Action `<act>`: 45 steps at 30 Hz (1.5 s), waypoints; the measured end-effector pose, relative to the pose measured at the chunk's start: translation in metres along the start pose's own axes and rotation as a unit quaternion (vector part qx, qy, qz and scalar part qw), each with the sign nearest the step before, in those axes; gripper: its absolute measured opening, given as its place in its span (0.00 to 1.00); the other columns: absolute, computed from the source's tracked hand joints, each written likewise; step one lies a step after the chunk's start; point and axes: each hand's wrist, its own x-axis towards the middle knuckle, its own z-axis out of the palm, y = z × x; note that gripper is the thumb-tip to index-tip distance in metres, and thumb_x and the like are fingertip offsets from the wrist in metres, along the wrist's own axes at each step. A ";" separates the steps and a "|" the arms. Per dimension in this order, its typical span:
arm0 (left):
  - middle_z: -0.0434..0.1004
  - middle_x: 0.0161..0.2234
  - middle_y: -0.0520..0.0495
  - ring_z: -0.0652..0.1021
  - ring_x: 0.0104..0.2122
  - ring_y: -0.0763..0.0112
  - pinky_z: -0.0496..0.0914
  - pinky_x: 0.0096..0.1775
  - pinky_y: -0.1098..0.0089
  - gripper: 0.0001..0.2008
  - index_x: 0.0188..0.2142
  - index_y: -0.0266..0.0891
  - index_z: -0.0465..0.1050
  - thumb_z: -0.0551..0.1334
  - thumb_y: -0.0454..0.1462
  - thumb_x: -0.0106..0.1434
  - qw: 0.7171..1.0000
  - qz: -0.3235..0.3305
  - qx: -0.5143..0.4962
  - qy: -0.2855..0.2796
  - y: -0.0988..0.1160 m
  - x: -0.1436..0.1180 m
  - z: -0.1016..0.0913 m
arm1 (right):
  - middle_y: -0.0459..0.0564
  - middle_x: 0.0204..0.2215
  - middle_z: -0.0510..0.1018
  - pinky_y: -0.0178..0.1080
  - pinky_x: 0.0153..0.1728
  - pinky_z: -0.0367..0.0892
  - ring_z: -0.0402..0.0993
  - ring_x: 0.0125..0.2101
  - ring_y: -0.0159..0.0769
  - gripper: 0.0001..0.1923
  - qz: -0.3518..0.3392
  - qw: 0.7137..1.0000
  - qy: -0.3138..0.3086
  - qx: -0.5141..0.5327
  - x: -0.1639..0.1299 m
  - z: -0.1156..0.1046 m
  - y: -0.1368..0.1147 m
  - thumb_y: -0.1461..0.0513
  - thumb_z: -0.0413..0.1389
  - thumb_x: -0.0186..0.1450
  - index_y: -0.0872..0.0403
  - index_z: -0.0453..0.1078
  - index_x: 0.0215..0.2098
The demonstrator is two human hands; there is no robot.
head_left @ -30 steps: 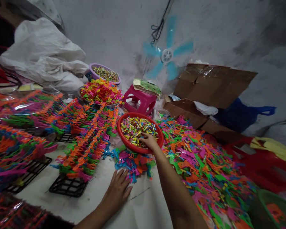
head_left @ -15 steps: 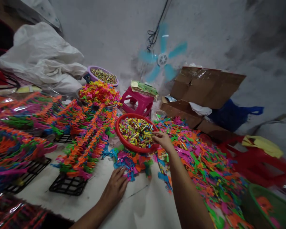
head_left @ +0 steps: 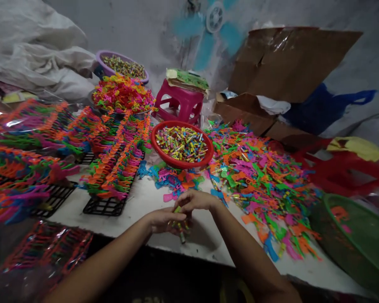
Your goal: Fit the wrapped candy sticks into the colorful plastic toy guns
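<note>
My left hand (head_left: 163, 220) and my right hand (head_left: 194, 201) are together above the front of the white table. Several small tubes in shiny yellow and green wrapping (head_left: 182, 236) are in my left hand, some sticking out below its fingers. The fingers of my right hand are closed over the left hand at the tubes; which tubes each finger grips is partly hidden. Beyond the hands stands a red basin (head_left: 177, 164) full of similar tubes. Loose coloured plastic pieces (head_left: 177, 179) lie between the basin and my hands.
A wide heap of bright plastic pieces (head_left: 255, 181) covers the right side. Black racks (head_left: 104, 206) with rows of coloured pieces stand left. A green basket (head_left: 330, 227) is at right, a pink stool (head_left: 178, 101) and cardboard box (head_left: 290, 63) behind. A fan (head_left: 214, 19) hangs on the wall.
My right hand has left the basin's rim and come back to my left hand. Tubes now show between the hands. The view has tilted down.
</note>
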 end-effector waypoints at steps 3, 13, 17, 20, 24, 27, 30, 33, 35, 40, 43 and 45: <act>0.76 0.29 0.44 0.78 0.30 0.65 0.69 0.37 0.62 0.15 0.35 0.32 0.70 0.67 0.33 0.46 0.995 0.008 -0.040 0.095 -0.012 0.007 -0.003 | 0.44 0.25 0.75 0.29 0.19 0.65 0.70 0.20 0.26 0.23 0.009 0.997 0.080 0.019 0.015 0.002 0.010 0.60 0.62 0.47 0.54 0.69 0.42; 0.73 0.21 0.53 0.76 0.22 0.77 0.70 0.28 0.77 0.05 0.32 0.36 0.67 0.61 0.34 0.55 0.935 0.195 -0.103 0.278 -0.002 0.011 -0.024 | 0.48 0.26 0.73 0.35 0.30 0.66 0.69 0.26 0.32 0.10 -0.190 0.816 0.532 -0.124 -0.002 0.057 0.058 0.57 0.50 0.59 0.53 0.70 0.32; 0.74 0.22 0.53 0.77 0.25 0.75 0.71 0.32 0.75 0.08 0.33 0.36 0.66 0.62 0.33 0.53 0.928 0.231 -0.088 0.280 -0.003 -0.001 -0.029 | 0.50 0.26 0.73 0.36 0.32 0.65 0.69 0.29 0.34 0.08 -0.195 0.830 0.499 -0.157 -0.012 0.082 0.084 0.60 0.50 0.60 0.53 0.69 0.28; 0.75 0.23 0.50 0.77 0.27 0.72 0.71 0.34 0.71 0.09 0.34 0.34 0.67 0.63 0.32 0.52 0.937 0.228 -0.073 0.256 -0.005 0.001 -0.028 | 0.50 0.27 0.73 0.37 0.32 0.65 0.69 0.30 0.34 0.07 -0.188 0.833 0.496 -0.159 -0.017 0.086 0.090 0.61 0.50 0.60 0.53 0.69 0.30; 0.77 0.28 0.46 0.78 0.31 0.68 0.70 0.37 0.68 0.10 0.35 0.33 0.68 0.63 0.31 0.52 0.950 0.210 -0.063 0.222 -0.003 0.005 -0.029 | 0.51 0.29 0.74 0.38 0.34 0.65 0.69 0.32 0.36 0.06 -0.228 0.863 0.360 -0.272 -0.032 0.091 0.082 0.63 0.52 0.58 0.51 0.71 0.32; 0.77 0.35 0.43 0.77 0.37 0.64 0.69 0.41 0.65 0.14 0.40 0.33 0.68 0.62 0.29 0.52 0.957 0.202 -0.066 0.198 -0.001 0.001 -0.033 | 0.50 0.24 0.74 0.35 0.29 0.64 0.69 0.27 0.33 0.08 -0.180 0.875 0.331 -0.303 -0.054 0.105 0.079 0.63 0.49 0.60 0.52 0.71 0.32; 0.73 0.44 0.40 0.75 0.41 0.61 0.68 0.43 0.64 0.20 0.45 0.34 0.66 0.60 0.26 0.51 0.966 0.183 -0.079 0.165 -0.002 -0.007 -0.035 | 0.49 0.26 0.76 0.32 0.30 0.64 0.71 0.27 0.32 0.12 -0.088 0.902 0.286 -0.311 -0.074 0.123 0.087 0.63 0.46 0.62 0.52 0.71 0.35; 0.68 0.50 0.40 0.74 0.44 0.61 0.67 0.44 0.65 0.22 0.47 0.35 0.65 0.57 0.24 0.51 0.975 0.148 -0.099 0.135 -0.007 -0.017 -0.031 | 0.50 0.30 0.77 0.33 0.33 0.65 0.73 0.31 0.34 0.16 0.001 0.893 0.257 -0.369 -0.074 0.139 0.107 0.66 0.44 0.62 0.51 0.69 0.43; 0.66 0.52 0.40 0.73 0.45 0.62 0.66 0.45 0.65 0.23 0.47 0.35 0.65 0.55 0.23 0.50 0.979 0.128 -0.112 0.114 -0.012 -0.024 -0.025 | 0.51 0.28 0.78 0.35 0.33 0.65 0.73 0.30 0.37 0.18 0.050 0.866 0.254 -0.428 -0.059 0.147 0.122 0.67 0.47 0.60 0.52 0.67 0.47; 0.66 0.52 0.40 0.71 0.48 0.58 0.63 0.49 0.60 0.25 0.49 0.35 0.64 0.56 0.23 0.50 0.988 0.094 -0.096 0.082 -0.022 -0.040 -0.005 | 0.54 0.35 0.77 0.42 0.41 0.63 0.71 0.37 0.44 0.17 0.081 0.818 0.329 -0.465 -0.016 0.157 0.130 0.70 0.49 0.57 0.52 0.72 0.41; 0.66 0.51 0.38 0.71 0.47 0.57 0.63 0.49 0.59 0.22 0.48 0.35 0.64 0.60 0.26 0.52 0.987 0.090 -0.065 0.112 -0.027 -0.051 0.003 | 0.53 0.28 0.78 0.40 0.33 0.64 0.72 0.30 0.42 0.11 0.098 0.833 0.327 -0.435 -0.030 0.158 0.108 0.69 0.51 0.56 0.52 0.74 0.31; 0.67 0.50 0.37 0.71 0.47 0.56 0.64 0.49 0.59 0.20 0.46 0.34 0.66 0.62 0.28 0.52 0.986 0.090 -0.050 0.131 -0.031 -0.056 0.007 | 0.50 0.24 0.77 0.36 0.28 0.62 0.71 0.26 0.39 0.07 0.073 0.861 0.331 -0.378 -0.051 0.155 0.089 0.65 0.53 0.56 0.52 0.73 0.27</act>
